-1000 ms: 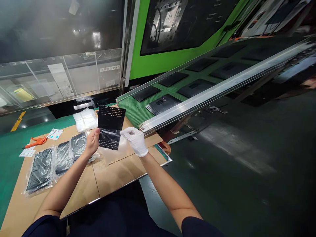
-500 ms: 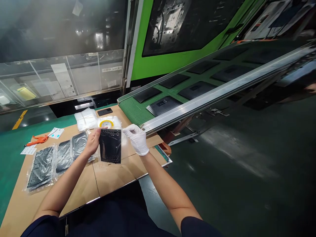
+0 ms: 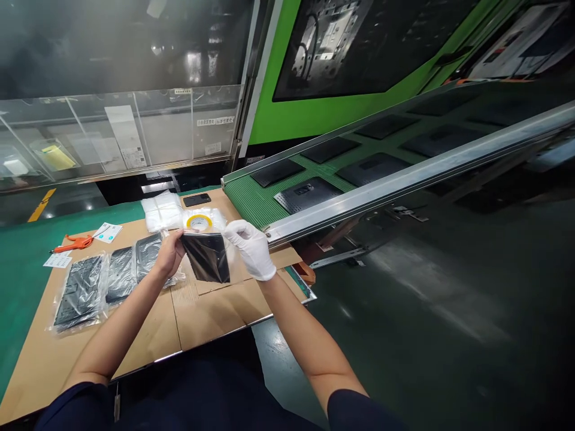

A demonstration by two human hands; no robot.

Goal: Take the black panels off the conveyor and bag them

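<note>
Between my hands hangs a black plastic panel [image 3: 207,258] inside a clear plastic bag [image 3: 236,261]. My bare left hand [image 3: 171,254] is closed on its upper left corner, with the thumb on top. In a white glove, my right hand [image 3: 251,246] pinches the bag at the upper right; the exact fold between the fingertips is too small to make out. To the left on the cardboard lie several bagged black panels [image 3: 81,290]. A roll of yellow tape [image 3: 199,223] rests on white bags just beyond the held panel.
A green conveyor belt [image 3: 251,200] with several black panels [image 3: 309,194] slopes in from the right, its metal rail [image 3: 359,200] beside my right hand. On the cardboard-covered table [image 3: 148,335] are a bundle of clear bags [image 3: 162,211], a phone [image 3: 197,199] and an orange air gun [image 3: 76,242].
The panel in the bag has tilted, its lower edge swinging away and to the right. Both hands stay on it, and the whole view has shifted slightly.
</note>
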